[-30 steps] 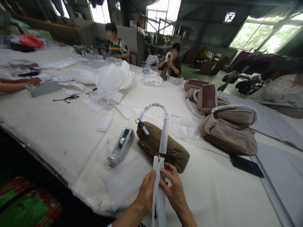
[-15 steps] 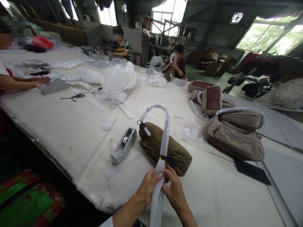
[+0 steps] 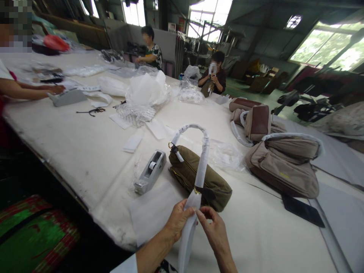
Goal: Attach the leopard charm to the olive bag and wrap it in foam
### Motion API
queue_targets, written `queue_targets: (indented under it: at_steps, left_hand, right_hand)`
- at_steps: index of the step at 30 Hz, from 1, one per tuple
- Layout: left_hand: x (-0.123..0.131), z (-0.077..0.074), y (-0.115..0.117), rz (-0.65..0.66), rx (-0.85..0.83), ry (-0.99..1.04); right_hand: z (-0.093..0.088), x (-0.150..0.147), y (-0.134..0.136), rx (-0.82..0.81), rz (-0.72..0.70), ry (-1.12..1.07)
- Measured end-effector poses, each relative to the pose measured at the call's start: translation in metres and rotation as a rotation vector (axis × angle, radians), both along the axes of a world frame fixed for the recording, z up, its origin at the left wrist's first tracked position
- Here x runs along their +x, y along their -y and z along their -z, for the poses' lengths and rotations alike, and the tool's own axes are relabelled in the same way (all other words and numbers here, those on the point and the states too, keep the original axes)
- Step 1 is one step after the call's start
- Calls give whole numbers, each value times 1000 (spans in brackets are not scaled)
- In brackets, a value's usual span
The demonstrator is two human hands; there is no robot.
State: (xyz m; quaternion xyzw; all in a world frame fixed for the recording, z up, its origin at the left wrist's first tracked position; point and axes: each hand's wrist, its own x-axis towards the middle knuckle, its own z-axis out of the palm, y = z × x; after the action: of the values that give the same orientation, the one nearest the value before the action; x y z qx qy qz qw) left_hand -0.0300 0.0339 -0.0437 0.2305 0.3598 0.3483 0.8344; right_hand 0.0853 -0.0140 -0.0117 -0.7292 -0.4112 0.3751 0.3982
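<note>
An olive-brown handbag [image 3: 210, 174] lies on the table, its strap looped above it. White paper wrapping [image 3: 202, 167] covers the strap and runs down past a gold ring toward me. My left hand [image 3: 178, 220] is closed around the paper-covered strap just below that ring, thumb on top. On the strap's right side, my right hand [image 3: 214, 229] pinches at the paper's edge with thumb and forefinger. A grey tape dispenser [image 3: 150, 172] with a roll in it stands left of the bag. Beside it a white paper sheet [image 3: 150, 212] lies flat.
Taupe bags [image 3: 281, 167] with wrapped straps sit at right, near a dark flat piece [image 3: 303, 210]. Clear plastic [image 3: 226, 153] lies behind the handbag. A plastic-covered pile [image 3: 148, 94] and another dispenser [image 3: 68, 98] are farther back. Several people work around the table [image 3: 71, 151].
My right hand has drawn back slightly from behind the strap to its right edge, fingers now pinched. My left hand keeps its hold. The view has shifted a little.
</note>
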Motion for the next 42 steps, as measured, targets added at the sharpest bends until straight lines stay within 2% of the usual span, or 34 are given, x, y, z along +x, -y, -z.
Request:
queue_targets:
  at_steps: [6, 13, 21, 29, 34, 42]
  left_hand:
    - [-5, -5, -5, 80, 94, -110]
    - [-6, 3, -9, 76, 98, -77]
    - [-3, 3, -17, 98, 108, -18]
    - [-2, 9, -19, 41, 130, -19]
    - [-1, 12, -19, 1, 108, -42]
    - [0, 12, -19, 35, 203, -68]
  right_hand:
    - [2, 3, -16, 10, -18, -139]
    - [10, 4, -21, 20, 9, -170]
    - [13, 10, -24, 11, -27, -122]
    - [14, 4, -24, -12, 32, -137]
    - [20, -4, -19, 57, 188, -118]
    - [18, -9, -22, 87, 161, -123]
